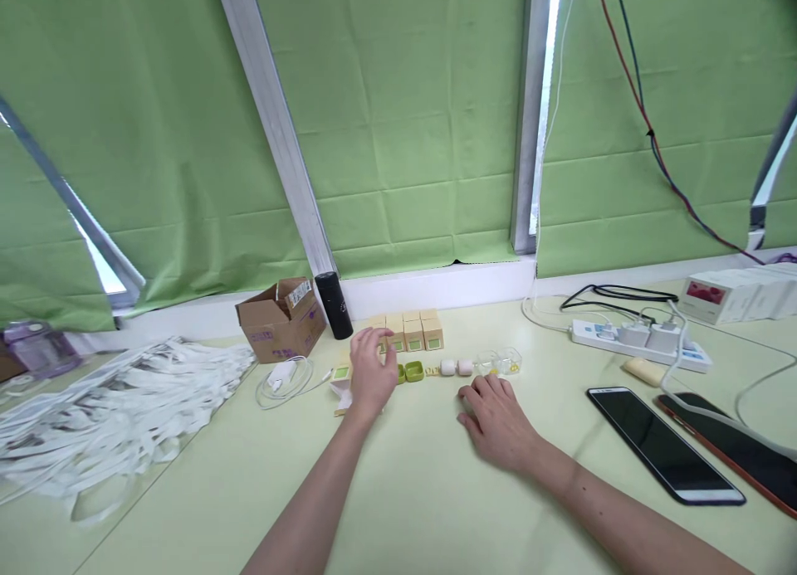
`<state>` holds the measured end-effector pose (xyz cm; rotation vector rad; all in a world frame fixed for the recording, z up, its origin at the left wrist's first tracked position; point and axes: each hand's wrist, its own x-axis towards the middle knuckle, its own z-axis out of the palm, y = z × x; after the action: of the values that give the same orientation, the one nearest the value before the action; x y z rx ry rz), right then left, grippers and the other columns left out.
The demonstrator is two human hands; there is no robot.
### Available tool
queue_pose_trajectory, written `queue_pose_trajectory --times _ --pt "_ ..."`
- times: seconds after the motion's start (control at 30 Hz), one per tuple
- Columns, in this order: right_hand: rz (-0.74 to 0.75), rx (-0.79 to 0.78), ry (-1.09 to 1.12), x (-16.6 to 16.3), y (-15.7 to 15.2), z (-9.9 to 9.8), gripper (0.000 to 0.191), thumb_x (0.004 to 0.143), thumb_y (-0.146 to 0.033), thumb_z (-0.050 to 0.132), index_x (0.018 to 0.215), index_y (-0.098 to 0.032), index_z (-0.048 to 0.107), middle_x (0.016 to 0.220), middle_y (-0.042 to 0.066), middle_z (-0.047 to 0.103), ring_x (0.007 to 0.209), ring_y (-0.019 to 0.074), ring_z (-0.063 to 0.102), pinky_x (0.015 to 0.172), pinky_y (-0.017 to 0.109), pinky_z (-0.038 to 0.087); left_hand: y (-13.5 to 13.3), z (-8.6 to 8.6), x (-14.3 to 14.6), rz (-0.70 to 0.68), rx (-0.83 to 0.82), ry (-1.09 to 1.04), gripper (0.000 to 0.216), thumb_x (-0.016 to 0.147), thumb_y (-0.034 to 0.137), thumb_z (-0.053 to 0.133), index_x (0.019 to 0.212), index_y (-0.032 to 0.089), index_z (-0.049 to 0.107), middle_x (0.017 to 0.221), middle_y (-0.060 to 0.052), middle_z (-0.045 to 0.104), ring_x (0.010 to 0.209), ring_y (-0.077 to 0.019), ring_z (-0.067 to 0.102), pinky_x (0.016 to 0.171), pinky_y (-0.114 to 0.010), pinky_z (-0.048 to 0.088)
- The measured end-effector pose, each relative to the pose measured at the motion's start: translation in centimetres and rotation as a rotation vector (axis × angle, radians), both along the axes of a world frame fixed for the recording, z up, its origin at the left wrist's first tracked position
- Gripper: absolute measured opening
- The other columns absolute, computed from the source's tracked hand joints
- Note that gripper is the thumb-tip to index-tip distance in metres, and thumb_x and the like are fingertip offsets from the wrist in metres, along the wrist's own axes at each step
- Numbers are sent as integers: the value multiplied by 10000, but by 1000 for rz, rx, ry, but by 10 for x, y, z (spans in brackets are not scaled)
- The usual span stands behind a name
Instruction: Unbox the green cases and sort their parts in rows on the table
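My left hand is raised at the row of small cardboard boxes, its fingers bent and the thumb apart; I see nothing held in it. Beside its thumb stand small green square cups, partly hidden by the hand. An opened small box with white paper lies left of that hand. My right hand rests on the table with fingers apart, holding nothing. Just beyond its fingertips are two small white-and-pink cylinders, tiny yellow pieces and clear plastic pieces.
An open brown carton and a black cylinder stand by the wall. White straps pile up at left, near a white charger. Phones, a power strip with cables and white boxes occupy the right.
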<state>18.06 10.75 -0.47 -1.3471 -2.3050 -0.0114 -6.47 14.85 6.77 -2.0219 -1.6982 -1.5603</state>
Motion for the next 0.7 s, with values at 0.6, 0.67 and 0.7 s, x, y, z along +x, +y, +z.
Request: queue_pose_trajectory --times 0.6,0.67,0.7 --pt "40 -311 342 11 1 5 391 922 -351 606 1303 -259 602 1245 120 641 1160 322 607 1022 508 471 -33 -33 -33 35 -59 464 227 917 100 563 908 227 751 1063 -81 731 1228 -357 476 990 -548 368" --pt "81 -407 513 16 8 8 392 926 -417 597 1292 -279 601 1256 99 646 1134 296 632 987 482 514 -34 -33 -36 76 -32 422 227 935 115 554 910 226 751 1051 -84 733 1214 -354 481 972 -540 377" --pt "101 -457 601 18 13 12 393 931 -456 583 1285 -286 603 1244 90 653 1087 280 655 941 461 543 -34 -34 -37 94 -18 402 227 944 125 549 913 224 751 1046 -86 734 1209 -353 484 967 -538 380"
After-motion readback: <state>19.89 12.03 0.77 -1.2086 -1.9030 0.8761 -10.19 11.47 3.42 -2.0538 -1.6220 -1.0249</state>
